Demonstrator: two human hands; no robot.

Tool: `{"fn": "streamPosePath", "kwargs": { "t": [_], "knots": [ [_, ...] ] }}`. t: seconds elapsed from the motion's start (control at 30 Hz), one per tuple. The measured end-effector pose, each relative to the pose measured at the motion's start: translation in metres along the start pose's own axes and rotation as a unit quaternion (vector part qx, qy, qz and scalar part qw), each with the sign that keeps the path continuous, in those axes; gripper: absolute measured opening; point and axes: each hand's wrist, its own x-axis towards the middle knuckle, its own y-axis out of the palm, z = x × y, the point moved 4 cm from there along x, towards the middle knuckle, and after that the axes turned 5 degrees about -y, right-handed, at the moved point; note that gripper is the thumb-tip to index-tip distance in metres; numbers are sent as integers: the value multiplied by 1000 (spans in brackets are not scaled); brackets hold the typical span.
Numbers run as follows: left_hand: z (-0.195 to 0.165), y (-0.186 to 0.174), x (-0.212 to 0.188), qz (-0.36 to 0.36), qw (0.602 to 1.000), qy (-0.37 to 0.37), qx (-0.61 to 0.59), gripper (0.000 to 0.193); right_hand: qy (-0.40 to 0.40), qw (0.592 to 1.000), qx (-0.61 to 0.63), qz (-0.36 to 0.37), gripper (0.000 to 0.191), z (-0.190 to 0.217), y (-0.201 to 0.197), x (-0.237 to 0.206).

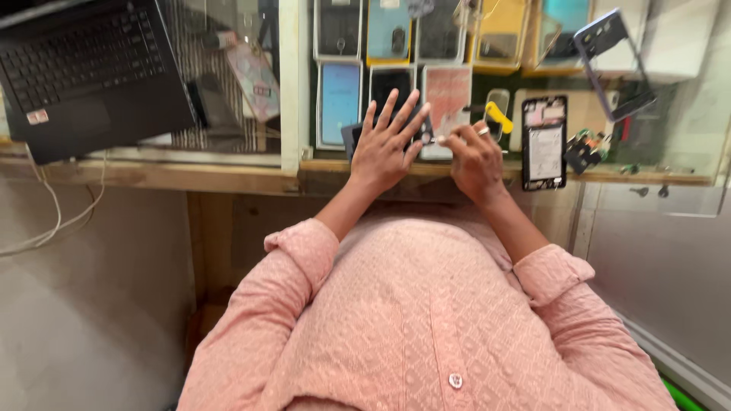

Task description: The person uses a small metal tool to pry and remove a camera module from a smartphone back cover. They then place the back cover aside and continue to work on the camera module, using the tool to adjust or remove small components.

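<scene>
A black laptop [84, 68] sits open at the far left of the glass counter [228, 148], well left of the hands.

The left hand [384, 144] lies flat with fingers spread wide, pressing down on a small dark phone [352, 137], of which only the left edge shows. Just right of it, the right hand [474, 156] has its fingers curled together, thumb and forefinger pinching a thin tool whose tip meets the phone near the left fingertips; what the tool is cannot be told. A ring shows on one right finger.

Right of the right hand lie a yellow pick [499, 118], then an opened phone frame [544, 142], then a loose dark part [584, 150].

This looks like a prying or unscrewing step on the pinned phone. The next move would call for steady downward hold and fine control of the tip.
</scene>
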Motion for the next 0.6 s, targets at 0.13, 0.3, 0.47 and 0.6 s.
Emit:
{"fn": "streamPosePath", "kwargs": {
  "t": [0.13, 0.3, 0.47, 0.6],
  "knots": [
    [3, 3, -1, 15, 1000, -9, -10, 61, 21, 1000, -19, -13, 26, 1, 2, 0],
    [3, 6, -4, -17, 1000, 7, -16, 63, -6, 1000, -4, -5, 24, 3, 1, -2],
    [5, 9, -6, 12, 1000, -10, -16, 61, 33, 999, -6, -16, 24, 2, 1, -4],
    [5, 9, -6, 11, 1000, -2, -1, 62, 3, 1000, -4, 1, 25, 2, 3, -6]
  ]
}}
